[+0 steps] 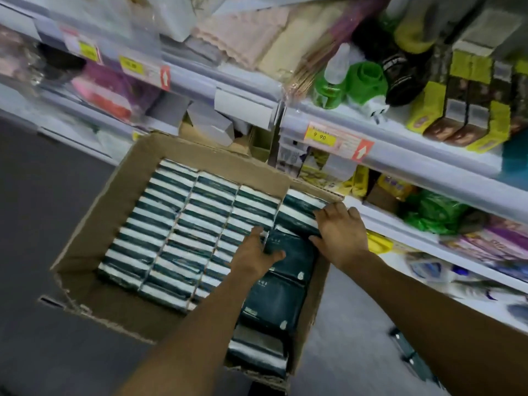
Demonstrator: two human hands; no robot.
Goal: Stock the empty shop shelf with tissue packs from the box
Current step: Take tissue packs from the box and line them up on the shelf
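The cardboard box (85, 241) sits on the floor against the shop shelving and is close to full, so I judge the stocking to be at or near its start: three tight rows of dark green tissue packs (177, 224) stand on edge, white bands up, each pack's long side running across its row while the rows run from the near end of the box to the far end. The fourth row, nearest the shelves, is part emptied; there, flat-lying packs (274, 304) show their broad dark faces upward with their long sides running along the box. Both hands work in this right-hand row. The left hand (254, 254) reaches in with fingers curled over the edge of a flat pack, apparently gripping it. The right hand (341, 231) lies with fingers spread and fairly straight over the upright packs (297, 212) at the far end of that row, pressing or steadying them, not closed round any. The empty shelf to be filled cannot be picked out with certainty; a pale bare shelf board (371, 310) beside the box may be it. Nearly all packs remain to be moved.
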